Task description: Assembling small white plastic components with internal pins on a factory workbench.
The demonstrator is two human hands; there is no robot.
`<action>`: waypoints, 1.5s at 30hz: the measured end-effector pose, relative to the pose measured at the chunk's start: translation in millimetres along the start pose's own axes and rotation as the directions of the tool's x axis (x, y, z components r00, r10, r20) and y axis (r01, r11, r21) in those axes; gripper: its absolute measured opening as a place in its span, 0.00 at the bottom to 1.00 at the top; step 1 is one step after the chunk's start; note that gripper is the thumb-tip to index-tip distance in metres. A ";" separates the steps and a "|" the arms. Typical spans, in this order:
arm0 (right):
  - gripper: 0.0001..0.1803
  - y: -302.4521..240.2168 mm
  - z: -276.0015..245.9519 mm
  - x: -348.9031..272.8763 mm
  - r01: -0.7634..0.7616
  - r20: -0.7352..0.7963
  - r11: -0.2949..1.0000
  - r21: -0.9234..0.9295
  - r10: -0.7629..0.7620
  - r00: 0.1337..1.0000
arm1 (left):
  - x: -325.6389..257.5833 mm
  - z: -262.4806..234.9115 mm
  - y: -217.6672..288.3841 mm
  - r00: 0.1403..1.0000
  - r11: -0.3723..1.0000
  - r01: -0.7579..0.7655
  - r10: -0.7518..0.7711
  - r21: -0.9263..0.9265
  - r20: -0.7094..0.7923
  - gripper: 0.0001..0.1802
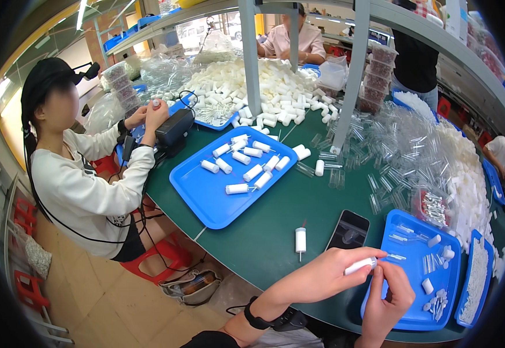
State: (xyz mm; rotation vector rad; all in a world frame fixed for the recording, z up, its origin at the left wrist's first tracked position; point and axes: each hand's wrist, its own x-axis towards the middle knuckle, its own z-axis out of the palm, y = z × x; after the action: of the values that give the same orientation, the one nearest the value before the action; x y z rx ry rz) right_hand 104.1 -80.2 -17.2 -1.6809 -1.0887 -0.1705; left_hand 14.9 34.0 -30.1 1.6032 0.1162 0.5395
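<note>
My left hand [334,268] grips a small white cylinder [360,265] at chest height over the table's near edge. My right hand [387,296] comes up from below with its fingertips at the cylinder's right end, pinching a thin clear tube [384,260]. Both hands hover over the left edge of a blue tray [406,316] holding a few white cylinders and clear tubes. One finished white cylinder with a pin [300,240] lies on the green table [275,226] just left of my hands, next to a dark phone [348,229].
A second blue tray [206,200] with several white cylinders lies mid-table. A heap of white cylinders [264,87] fills the far side, clear tubes [403,145] the right. A person in white sits at left on a red stool [165,255]; other people work beyond. Two grey posts [251,58] rise from the table.
</note>
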 end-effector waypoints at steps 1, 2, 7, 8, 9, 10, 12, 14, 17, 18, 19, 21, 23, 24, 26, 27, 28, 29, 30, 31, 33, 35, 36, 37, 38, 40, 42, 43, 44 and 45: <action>0.05 0.7 0.1 0.2 0.009 0.005 1.000 0.006 -0.009 1.000 | -0.1 -1.4 3.2 1.000 1.000 -0.005 0.005 0.004 -0.010 0.22; 0.05 2.0 -1.3 -0.4 -0.004 0.018 1.000 0.000 0.004 1.000 | -0.5 -1.8 6.1 0.999 0.999 0.029 -0.029 0.017 0.017 0.22; 0.06 -19.4 -19.2 -1.5 0.025 0.027 0.997 -0.077 -0.023 0.999 | -1.2 7.4 -2.2 0.998 0.997 -0.060 0.059 0.040 0.017 0.21; 0.06 -20.0 -19.9 -3.1 0.031 0.041 0.997 -0.076 -0.028 0.999 | -3.4 7.3 -3.2 0.997 0.995 -0.073 0.072 0.065 0.018 0.21; 0.05 -21.0 -20.6 -3.6 0.037 0.055 0.996 -0.076 -0.032 0.998 | -4.1 5.8 -2.4 0.997 0.995 -0.078 0.077 0.067 0.011 0.21; 0.06 -22.5 -21.4 -2.9 0.029 0.063 0.997 -0.067 -0.025 0.998 | -4.7 4.6 -1.3 0.996 0.993 -0.082 0.080 0.085 0.025 0.21; 0.06 -26.2 -23.7 -2.0 0.047 0.085 0.997 -0.055 -0.043 0.995 | -6.7 1.9 2.8 0.996 0.991 -0.087 0.084 0.101 0.031 0.21; 0.06 -25.8 -24.6 -3.1 0.061 0.103 0.997 -0.046 -0.056 0.993 | -8.1 -1.1 12.4 0.982 0.983 0.096 -0.119 0.157 0.144 0.22; 0.07 -23.5 -26.7 -6.8 0.047 0.063 0.998 -0.043 -0.044 0.997 | -11.3 -1.6 16.6 0.984 0.990 0.021 -0.044 0.138 0.171 0.23; 0.06 -24.8 -27.9 -7.3 0.060 0.065 0.998 -0.028 -0.058 0.996 | -12.2 -2.3 19.7 0.984 0.991 0.021 -0.044 0.134 0.173 0.23; 0.06 -25.8 -29.2 -7.9 0.073 0.065 0.997 -0.014 -0.072 0.995 | -12.9 -3.3 23.6 0.980 0.991 0.023 -0.048 0.130 0.195 0.23; 0.07 -27.8 -29.6 -9.1 0.081 0.068 0.996 -0.038 -0.079 0.995 | -14.2 -2.7 25.1 0.976 0.991 0.029 -0.056 0.132 0.212 0.23; 0.08 -28.3 -28.7 -10.9 0.089 0.068 0.994 -0.062 -0.084 0.994 | -14.6 4.0 20.7 0.990 0.994 -0.051 0.037 0.096 0.138 0.22; 0.12 -27.8 -27.7 -12.1 0.114 0.066 0.988 -0.103 -0.107 0.992 | -14.6 6.2 20.9 0.990 0.994 -0.050 0.036 0.097 0.139 0.22; 0.15 -27.4 -27.7 -12.7 0.138 0.065 0.980 -0.142 -0.130 0.989 | -15.2 11.1 21.9 0.993 0.983 0.020 -0.040 0.185 0.108 0.25; 0.21 -27.6 -28.8 -12.4 0.160 0.111 0.980 -0.117 -0.148 0.983 | -16.3 14.3 19.1 0.993 0.982 0.021 -0.041 0.186 0.106 0.25; 0.27 -27.8 -29.7 -12.1 0.182 0.156 0.979 -0.091 -0.166 0.974 | -17.8 18.3 15.2 0.998 0.986 -0.015 0.004 0.164 0.065 0.25; 0.27 -28.3 -30.7 -11.6 0.180 0.156 0.979 -0.092 -0.164 0.974 | -18.3 21.4 12.5 0.999 0.989 -0.051 0.048 0.141 0.025 0.26; 0.31 -29.1 -31.4 -10.7 0.184 0.178 0.981 -0.065 -0.170 0.969 | -18.0 23.4 11.6 0.999 0.989 -0.050 0.047 0.140 0.025 0.26; 0.34 -29.4 -31.9 -10.3 0.187 0.199 0.982 -0.038 -0.176 0.964 | -17.7 25.4 11.4 0.998 0.989 -0.057 0.055 0.139 0.018 0.26; 0.35 -26.9 -32.4 -11.1 0.203 0.188 0.978 -0.043 -0.192 0.963 | -17.1 27.2 12.4 0.998 0.989 -0.063 0.061 0.136 0.015 0.27; 0.36 -23.7 -32.7 -10.8 0.219 0.177 0.975 -0.049 -0.207 0.962 | -14.9 26.5 15.8 0.997 0.989 0.031 -0.041 0.141 0.068 0.28; 0.36 -21.8 -33.1 -10.2 0.235 0.167 0.971 -0.050 -0.224 0.960 | -13.4 25.4 19.8 0.997 0.990 0.031 -0.042 0.139 0.070 0.28; 0.35 -20.1 -33.9 -9.6 0.251 0.157 0.967 -0.051 -0.241 0.958 | -11.9 23.6 25.2 0.991 0.995 0.073 -0.081 0.074 0.109 0.28; 0.35 -18.6 -35.3 -8.9 0.250 0.158 0.967 -0.052 -0.239 0.958 | -11.5 22.8 28.1 0.982 0.993 0.117 -0.117 0.012 0.147 0.28; 0.35 -15.2 -38.7 -8.1 0.277 0.158 0.960 -0.039 -0.268 0.951 | -13.0 28.7 16.5 0.996 0.998 0.011 -0.017 0.068 0.086 0.28; 0.34 -11.8 -41.4 -9.7 0.271 0.151 0.962 -0.041 -0.262 0.953 | -13.2 33.2 11.6 0.996 0.987 -0.089 0.086 0.134 0.027 0.28; 0.34 -10.7 -42.2 -11.2 0.265 0.144 0.963 -0.043 -0.256 0.956 | -13.0 34.6 11.7 0.993 0.988 -0.120 0.119 0.097 0.012 0.28; 0.34 -9.7 -42.4 -12.7 0.265 0.144 0.963 -0.043 -0.256 0.956 | -12.5 35.6 11.9 0.988 0.987 -0.152 0.152 0.060 -0.002 0.28; 0.34 -8.8 -42.4 -14.3 0.258 0.118 0.966 -0.032 -0.253 0.960 | -12.6 35.9 14.4 0.988 0.987 -0.151 0.152 0.061 -0.003 0.28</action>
State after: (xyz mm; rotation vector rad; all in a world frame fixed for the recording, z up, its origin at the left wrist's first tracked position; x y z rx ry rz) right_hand 106.0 -123.2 -2.0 -1.6025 -1.3968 -0.2711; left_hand 14.8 -5.5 -20.0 1.6779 0.0165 0.6652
